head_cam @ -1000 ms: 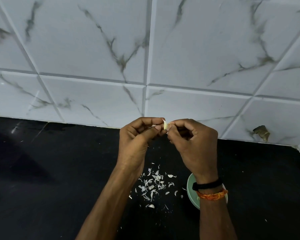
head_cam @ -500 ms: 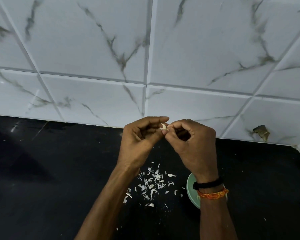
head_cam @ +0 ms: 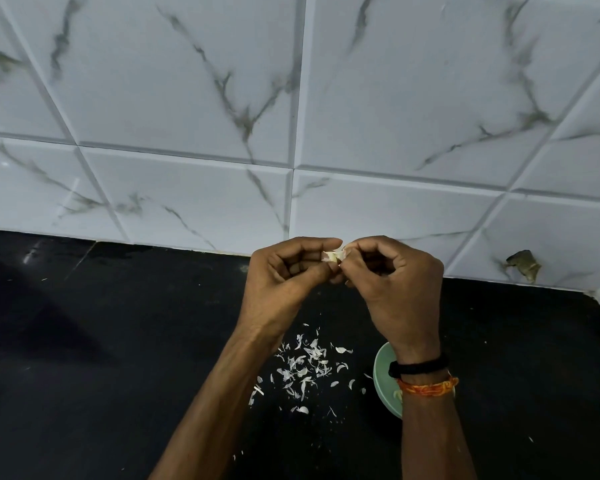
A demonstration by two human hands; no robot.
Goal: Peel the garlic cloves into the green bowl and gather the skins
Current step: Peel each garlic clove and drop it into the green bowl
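Both hands, left hand (head_cam: 284,289) and right hand (head_cam: 395,292), pinch one small white garlic clove (head_cam: 333,256) between their fingertips, held above the black stone worktop (head_cam: 118,341). Risk: the clove lies well apart from the pale green round bowl (head_cam: 383,379); a slipped grip would probably drop it among the scattered white papery skins (head_cam: 305,368).

Two hands meet above a shiny black stone counter (head_cam: 101,341). The left hand (head_cam: 284,289) and the right hand (head_cam: 399,292) both pinch one small white garlic clove (head_cam: 334,255). Thin white papery skins (head_cam: 305,368) lie scattered below. A round green bowl (head_cam: 383,379) peeks out under the right wrist.
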